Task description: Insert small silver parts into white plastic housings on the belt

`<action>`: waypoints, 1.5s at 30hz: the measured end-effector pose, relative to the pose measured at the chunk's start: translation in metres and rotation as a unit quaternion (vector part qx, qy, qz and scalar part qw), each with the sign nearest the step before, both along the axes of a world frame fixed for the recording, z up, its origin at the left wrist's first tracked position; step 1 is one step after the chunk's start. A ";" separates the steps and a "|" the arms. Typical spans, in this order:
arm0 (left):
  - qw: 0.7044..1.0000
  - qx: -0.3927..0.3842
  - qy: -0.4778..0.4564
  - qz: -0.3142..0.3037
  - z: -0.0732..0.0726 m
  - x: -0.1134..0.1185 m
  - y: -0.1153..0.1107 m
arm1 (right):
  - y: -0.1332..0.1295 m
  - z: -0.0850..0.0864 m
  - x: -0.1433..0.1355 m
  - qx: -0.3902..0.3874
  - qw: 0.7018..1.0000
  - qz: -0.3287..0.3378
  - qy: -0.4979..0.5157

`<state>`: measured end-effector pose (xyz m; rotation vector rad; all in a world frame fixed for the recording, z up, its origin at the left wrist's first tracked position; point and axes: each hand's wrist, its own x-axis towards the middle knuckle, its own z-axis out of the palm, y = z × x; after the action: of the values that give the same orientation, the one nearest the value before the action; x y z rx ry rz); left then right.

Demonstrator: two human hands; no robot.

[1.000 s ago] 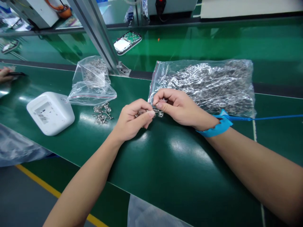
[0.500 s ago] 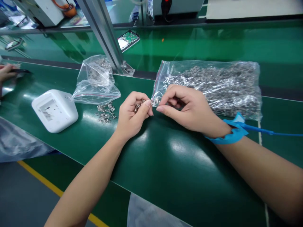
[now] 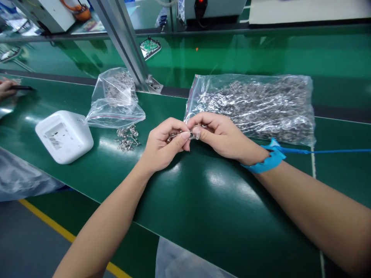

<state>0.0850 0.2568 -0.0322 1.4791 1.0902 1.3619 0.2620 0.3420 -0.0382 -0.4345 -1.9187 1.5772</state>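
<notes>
"What's at the far left?"

"A co-worker's hand (image 3: 5,89), cut off by the edge, at a dark thin object (image 3: 22,88) I can't identify. Then a white plastic case (image 3: 62,135) with a label too blurred to read."

"And next?"

"A small clear bag (image 3: 107,114), with a loose pile (image 3: 127,141) of metal bits just beside it on the green table (image 3: 217,216)."

"The left hand?"

"The left hand (image 3: 160,150) is curled around small metal pieces (image 3: 172,136), its thumb pressing toward the fingertips. How many it holds, I can't tell; the fingers cover them."

"So what step is this?"

"Handling them up close, I'd judge: the two hands meet at a shiny wire piece (image 3: 196,134). The right hand (image 3: 222,137) pinches there with thumb and forefinger. Bits that thin call for a light, exact pinch."

"Is the join visible?"

"No, fingertips and glare hide it. Behind the right hand lies a big clear bag (image 3: 261,106) of metal bits; a blue wrist strap (image 3: 265,163) is farthest right."
</notes>
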 end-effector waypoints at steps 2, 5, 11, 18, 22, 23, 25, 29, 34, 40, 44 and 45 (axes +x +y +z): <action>1.000 0.005 0.018 0.007 0.001 0.000 0.000 | 0.000 -0.001 0.000 -0.015 1.000 0.002 -0.002; 0.999 0.016 0.037 0.011 0.001 0.000 0.000 | 0.001 -0.001 0.001 -0.016 1.000 0.010 -0.017; 0.999 0.027 0.046 0.008 0.001 -0.001 0.000 | 0.003 -0.001 0.003 -0.014 1.000 0.018 -0.003; 0.996 0.023 0.084 -0.027 0.000 -0.002 0.001 | 0.004 0.001 0.002 -0.073 0.996 0.018 0.037; 0.986 0.037 0.158 -0.022 -0.002 -0.003 0.003 | 0.003 -0.004 -0.002 -0.149 0.985 -0.009 0.086; 0.983 0.047 0.176 -0.001 -0.002 -0.003 0.004 | 0.003 -0.005 -0.003 -0.160 0.983 -0.019 0.091; 0.976 0.064 0.204 0.052 -0.004 -0.006 0.006 | 0.004 -0.008 -0.004 -0.161 0.982 -0.029 0.091; 0.953 0.101 0.247 0.141 -0.006 -0.018 0.012 | 0.006 -0.014 -0.006 -0.121 0.989 -0.050 0.074; 0.944 0.090 0.262 0.177 -0.011 -0.033 0.018 | 0.003 -0.016 -0.008 0.071 0.993 -0.089 -0.010; 0.989 0.027 0.091 0.115 -0.015 -0.032 0.016 | -0.010 -0.019 -0.010 0.331 0.933 -0.132 -0.044; 0.995 -0.001 0.069 0.076 -0.017 -0.025 0.011 | -0.010 -0.022 -0.011 0.328 0.928 -0.179 -0.007; 0.995 -0.007 0.072 0.063 -0.017 -0.023 0.011 | -0.009 -0.022 -0.011 0.320 0.930 -0.181 -0.002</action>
<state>0.0623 0.2675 -0.0492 1.5398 1.3013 1.3454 0.2507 0.3330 -0.0606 -0.4647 -2.0721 0.6604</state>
